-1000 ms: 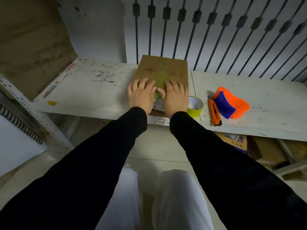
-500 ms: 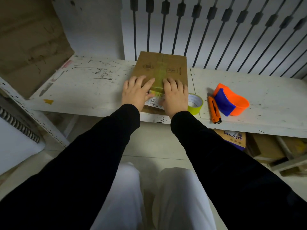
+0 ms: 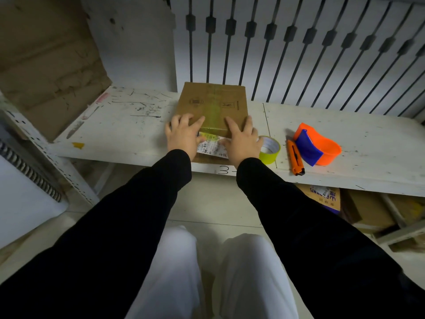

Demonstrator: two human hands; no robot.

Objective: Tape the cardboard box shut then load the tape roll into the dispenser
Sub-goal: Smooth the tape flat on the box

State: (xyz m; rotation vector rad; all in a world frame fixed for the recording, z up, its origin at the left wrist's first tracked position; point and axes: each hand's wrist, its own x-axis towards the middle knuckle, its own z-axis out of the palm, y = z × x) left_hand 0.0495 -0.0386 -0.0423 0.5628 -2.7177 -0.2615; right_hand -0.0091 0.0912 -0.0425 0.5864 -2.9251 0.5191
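Cardboard box (image 3: pixel 212 104): it lies flat on the white shelf (image 3: pixel 368 134), its far edge against the barred wall, its near edge by the shelf's front lip. A yellow-green strip of tape (image 3: pixel 212 111) runs down the middle of its top and over the near edge.
Shipping label (image 3: pixel 212 147): white, on the near face of the box, showing between your two wrists.
Your left hand (image 3: pixel 184 132): fingers spread, palm flat on the box's near left corner, gripping nothing. Half a second ago it sat closer to the tape strip; it has slid outward to the left.
Your right hand (image 3: pixel 241 139): fingers spread, pressed flat over the near right corner, fingertips on the top face, holding nothing. It too has moved outward from the centre, so more of the tape and label shows between the hands than before.
Tape roll (image 3: pixel 270 149): yellow-green, flat on the shelf just beside your right hand, in the same place as earlier.
Box cutter (image 3: pixel 295 158): orange, lying to the right of the roll, unmoved.
Dispenser (image 3: pixel 318 147): orange with a blue blade guard, just right of the cutter, well apart from your hands, unmoved.
Sleeves (image 3: pixel 299 215): black, both reaching in from below.
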